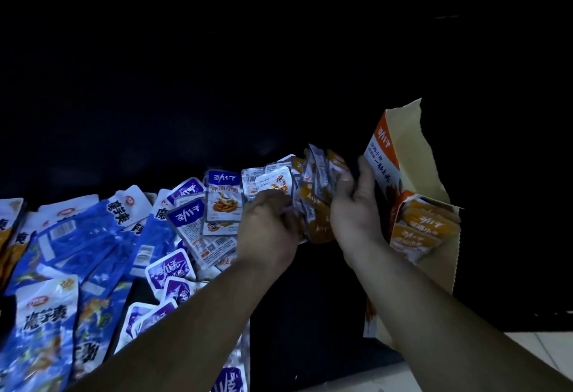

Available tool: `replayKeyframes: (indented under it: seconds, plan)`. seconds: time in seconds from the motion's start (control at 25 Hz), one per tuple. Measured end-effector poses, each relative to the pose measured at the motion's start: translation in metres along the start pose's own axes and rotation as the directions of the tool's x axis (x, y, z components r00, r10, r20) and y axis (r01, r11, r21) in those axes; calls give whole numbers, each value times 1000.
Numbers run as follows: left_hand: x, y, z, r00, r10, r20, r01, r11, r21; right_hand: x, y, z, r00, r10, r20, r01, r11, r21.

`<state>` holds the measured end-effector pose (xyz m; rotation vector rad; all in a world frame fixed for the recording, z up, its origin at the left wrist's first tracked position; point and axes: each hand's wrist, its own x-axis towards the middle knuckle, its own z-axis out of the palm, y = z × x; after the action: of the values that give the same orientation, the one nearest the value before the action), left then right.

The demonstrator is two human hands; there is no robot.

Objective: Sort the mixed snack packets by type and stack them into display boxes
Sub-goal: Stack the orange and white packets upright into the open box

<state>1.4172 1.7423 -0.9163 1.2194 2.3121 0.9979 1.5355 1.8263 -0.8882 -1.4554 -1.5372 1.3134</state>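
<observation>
Risk: spill | left hand (266, 224) and right hand (353, 205) closed on fanned orange packets (316, 202) | loose squeeze could scatter them short of display box (412, 193)

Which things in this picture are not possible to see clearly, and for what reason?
Head view, the only one:
- Table surface: too dark; its far edge and anything behind are lost.
- Orange packets held between the left hand and right hand: their count is hidden by the fingers.
- Display box: how full it is, hidden by its own walls.
- Blue packets: cut off by the left edge.
</observation>
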Motion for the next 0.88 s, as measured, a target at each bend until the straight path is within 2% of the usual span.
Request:
replayKeyframes:
  seconds: [0.16,0.28,0.52,0.72,0.76,0.88]
  plan:
    - [0,21,3,977,-203,70,211,969,-130,15,-10,6,968,246,-51,-240,966,95]
    - [5,26,1,974,-227,-14,222,962,-158,20,-16,7,932,357,56,-361,914,186]
    - [4,14,1,927,-375,-26,325,834,-446,9,-4,9,972,234,-13,-229,960,158]
    - [-5,22,-11,912,-390,125,371,661,-652,-1,6,11,965,250,72,-256,963,85]
    - [-7,22,-11,917,-376,131,366,664,-653,-4,7,11,967,242,79,-249,965,86]
    - [-15,26,-13,959,-265,101,272,754,-599,-12,6,17,972,220,79,-228,966,123]
